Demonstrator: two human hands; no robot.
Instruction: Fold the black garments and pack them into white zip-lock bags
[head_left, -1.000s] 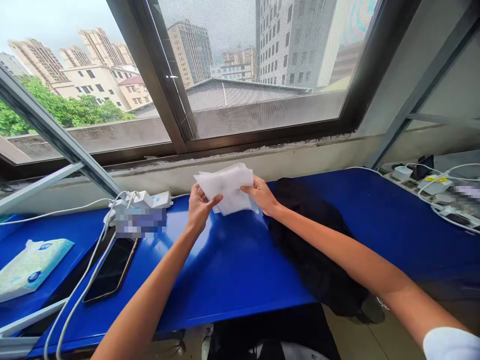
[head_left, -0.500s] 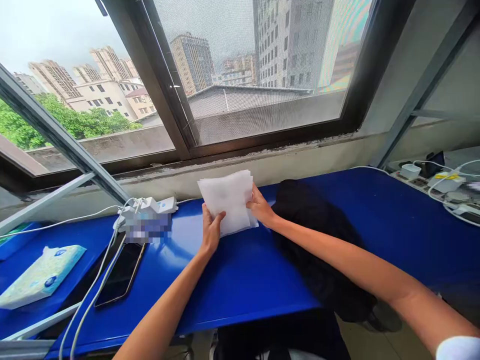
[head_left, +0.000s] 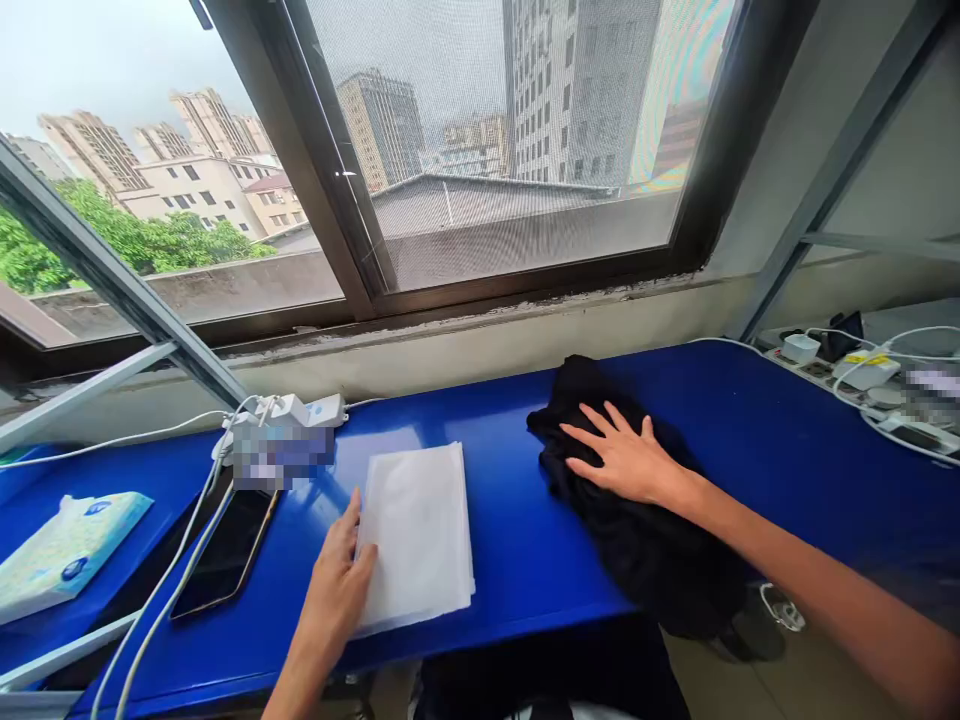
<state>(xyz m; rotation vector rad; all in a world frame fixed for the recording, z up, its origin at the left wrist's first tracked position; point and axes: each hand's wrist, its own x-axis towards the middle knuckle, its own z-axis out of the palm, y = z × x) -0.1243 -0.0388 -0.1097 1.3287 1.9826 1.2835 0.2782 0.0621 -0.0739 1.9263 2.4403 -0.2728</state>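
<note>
A stack of thin white, slightly see-through sheets or pouches (head_left: pixel 418 530) lies flat on the blue tabletop (head_left: pixel 525 570), near its front edge. My left hand (head_left: pixel 341 575) is at the stack's left side, thumb over the edge and index finger stretched out along it, apart from the thumb. To the right, a bunched black cloth, perhaps a garment (head_left: pixel 667 560), lies on the table and hangs over the front edge. My right hand (head_left: pixel 626 460) rests palm down on that cloth with its fingers spread.
Left of the stack are a dark phone (head_left: pixel 225 555), white cables, and a white power strip (head_left: pixel 326 410) with plugs. A tissue pack (head_left: pixel 75 555) lies farther left. Chargers (head_left: pixel 866 370) and cables stand at the far right. Grey metal bars (head_left: pixel 847 160) and a window bound the table.
The white stack, held up in both hands before, now lies on the table, lower and nearer. My right hand has left it and moved right onto the black cloth, fingers spreading.
</note>
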